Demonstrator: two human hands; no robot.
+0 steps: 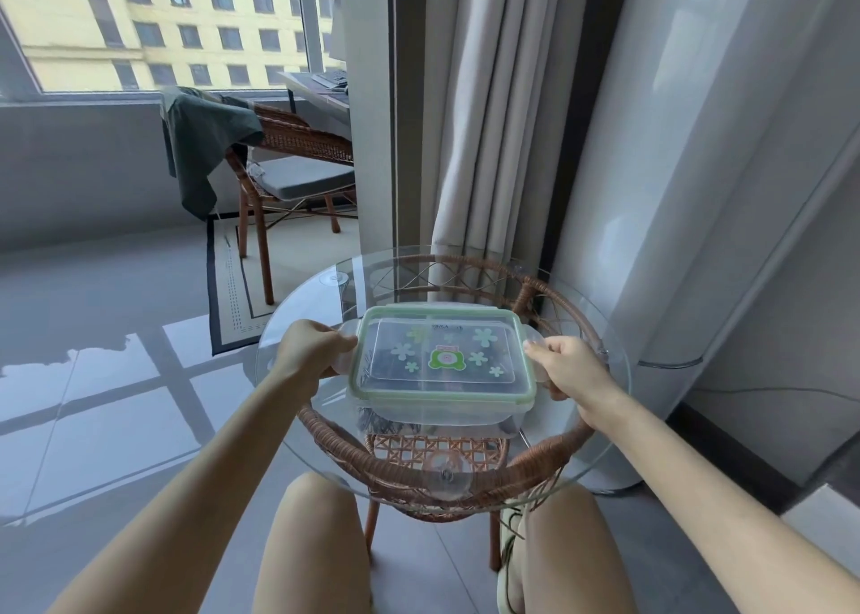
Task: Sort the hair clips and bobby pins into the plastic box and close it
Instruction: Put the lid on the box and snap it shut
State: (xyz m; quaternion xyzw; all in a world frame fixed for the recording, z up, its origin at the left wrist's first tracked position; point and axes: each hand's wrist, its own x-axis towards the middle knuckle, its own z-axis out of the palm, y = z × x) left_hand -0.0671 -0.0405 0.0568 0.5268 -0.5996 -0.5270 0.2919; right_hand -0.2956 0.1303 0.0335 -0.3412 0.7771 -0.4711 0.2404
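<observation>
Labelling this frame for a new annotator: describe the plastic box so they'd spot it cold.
Start at the round glass-topped rattan table in front of the person's knees. The clear rectangular plastic box sits at its centre, lid on, with the left hand and right hand at its side flaps. It is the only thing on the glass, marked by a green-rimmed lid with a green frog and pale flower stickers.

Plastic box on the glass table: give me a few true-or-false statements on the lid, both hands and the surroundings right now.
1. The lid sits on the plastic box. True.
2. The left hand is at the box's left side flap. True.
3. The right hand rests on the person's knee. False: it is at the box's right side flap.
4. Loose hair clips lie on the glass table. False: none show on it.
5. The wicker chair has a dark garment draped over it. True.
</observation>
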